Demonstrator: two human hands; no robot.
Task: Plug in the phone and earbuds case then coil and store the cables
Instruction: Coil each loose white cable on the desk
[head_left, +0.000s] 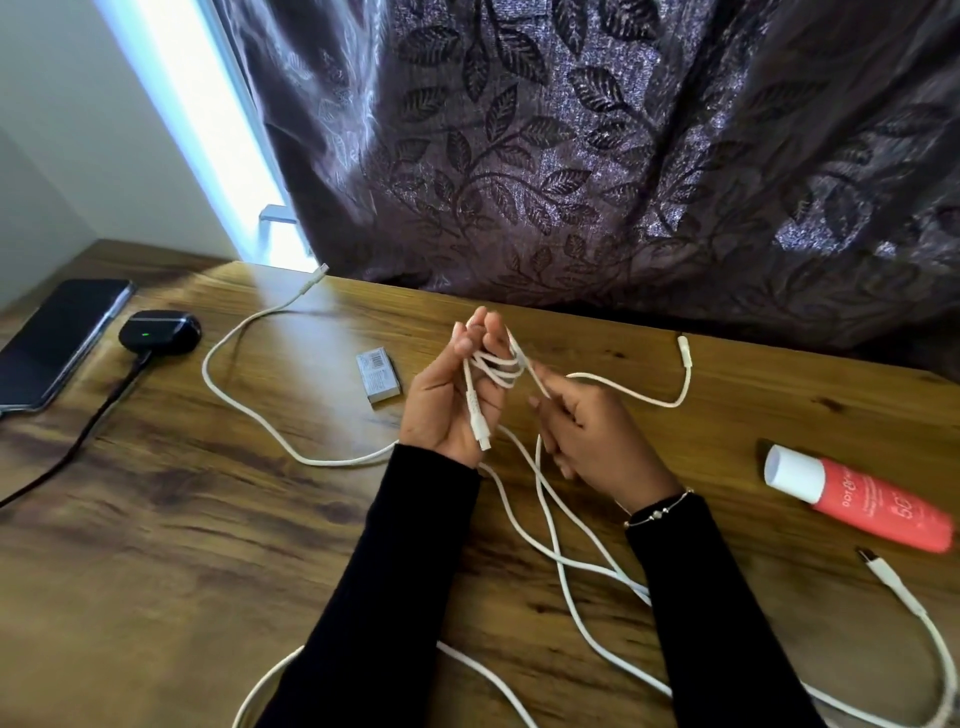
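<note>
Phone (57, 340) far left on table (182, 519); earbuds case (159, 331) just right; tube (857, 499) far right.

We hold our left hand (449, 395) raised, palm turned toward us, its fingers (478, 332) pointing up and close together with turns of the white cable (496, 369) wound round them. Our right hand (587, 431) sits just beside it, fingers curled, pinching a strand of that cable. Both forearms reach forward in black sleeves (395, 582), and a thin bracelet (657, 509) circles our right wrist.
</note>
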